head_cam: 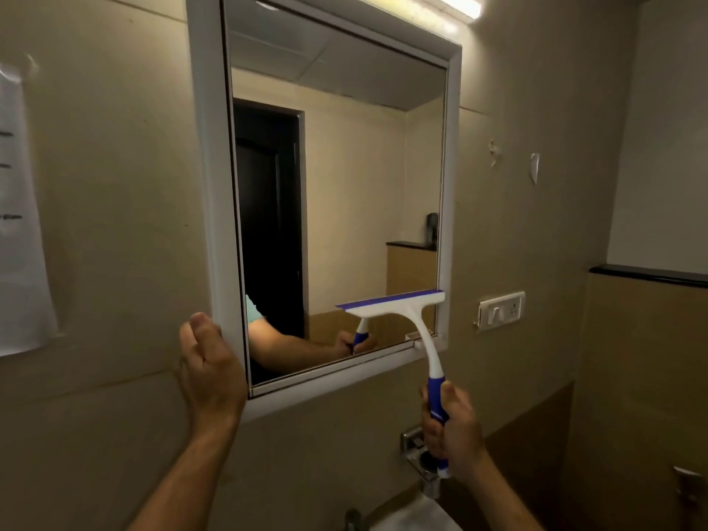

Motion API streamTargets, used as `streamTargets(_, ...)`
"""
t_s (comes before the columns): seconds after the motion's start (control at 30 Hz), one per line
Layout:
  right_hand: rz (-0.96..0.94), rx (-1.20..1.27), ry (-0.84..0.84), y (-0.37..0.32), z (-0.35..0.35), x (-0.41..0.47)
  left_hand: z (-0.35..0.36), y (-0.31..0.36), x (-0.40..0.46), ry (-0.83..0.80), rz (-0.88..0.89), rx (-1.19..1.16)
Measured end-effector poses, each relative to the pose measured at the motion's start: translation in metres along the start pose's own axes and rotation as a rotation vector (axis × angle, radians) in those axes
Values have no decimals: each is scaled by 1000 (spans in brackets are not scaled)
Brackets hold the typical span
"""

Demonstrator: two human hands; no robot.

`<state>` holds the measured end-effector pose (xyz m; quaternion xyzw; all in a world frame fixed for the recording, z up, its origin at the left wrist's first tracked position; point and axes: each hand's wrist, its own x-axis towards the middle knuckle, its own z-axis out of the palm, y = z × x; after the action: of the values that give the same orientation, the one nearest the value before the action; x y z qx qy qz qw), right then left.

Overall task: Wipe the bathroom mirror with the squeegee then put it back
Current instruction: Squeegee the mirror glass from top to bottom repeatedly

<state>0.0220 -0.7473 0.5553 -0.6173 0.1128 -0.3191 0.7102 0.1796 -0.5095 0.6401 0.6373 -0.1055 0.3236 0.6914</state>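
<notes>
We hold the squeegee (406, 312) in our right hand (452, 431), fingers and thumb curled tight round its blue grip, well below the mirror's lower edge. The white neck rises from that grip, crosses the bottom rail of the white frame (208, 185), and carries the blade head up onto the glass of the mirror (344, 185). The blade sits in the lower right corner of the glass, tilted slightly, its blue rubber strip on top; its right end lies at, or just over, the frame's right inner edge, and only a narrow band of glass is left beneath it before the bottom rail. To the left of the blade and above it, the glass stretches wide.

Our left hand (210, 369) is on the frame's lower left corner, fingers curled round the outer edge of the left rail and knuckles against the wall; it has hold of the frame and nothing else.

Right of the mirror, near the blade's level, a switch plate (500, 311) juts from the wall, close to the frame's outer edge. A paper sheet (23, 224) hangs on the wall at far left, well apart from our left hand.

Beneath our right hand a chrome holder (415, 450) is fixed to the wall; our hand hides most of its ring, and we cannot tell what it holds. Below it, the rim of a pale sink (413, 519) shows at the bottom edge.
</notes>
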Motion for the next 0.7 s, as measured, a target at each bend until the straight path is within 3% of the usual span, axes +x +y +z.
streamTargets(0.23, -75, 13, -13, -32, 8, 17, -12, -15, -17, -37, -58, 21)
streamTargets(0.53, 106, -33, 18, 15, -11, -20, -26, -36, -15, -141, -41, 78)
streamTargets(0.7, -10, -16, 18, -19, 17, -14, -30, -39, -15, -172, -52, 101)
